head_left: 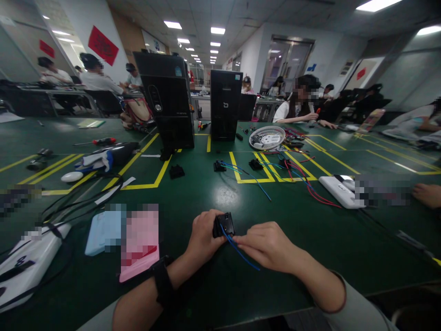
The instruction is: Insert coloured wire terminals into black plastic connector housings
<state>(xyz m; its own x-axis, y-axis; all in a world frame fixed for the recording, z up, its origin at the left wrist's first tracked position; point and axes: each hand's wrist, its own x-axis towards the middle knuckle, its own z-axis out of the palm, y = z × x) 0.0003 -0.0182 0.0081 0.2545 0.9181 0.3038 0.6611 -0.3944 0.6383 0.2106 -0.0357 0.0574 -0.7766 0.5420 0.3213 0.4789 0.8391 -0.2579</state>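
Note:
My left hand is closed around a small black plastic housing and holds it just above the green tabletop. Blue wires come out of the housing and hang down toward the lower right. Fingers pinched together, my right hand meets the blue wires at the housing's lower right edge; its fingertips partly hide the contact. Farther back lie similar black housings, one with blue wires, another with wires, and a bare black piece.
Two black computer towers stand behind. A white basket and red wires lie right of them. Nearer are a white power strip, a pink packet, a blue packet and black cables. A co-worker's hand rests at right.

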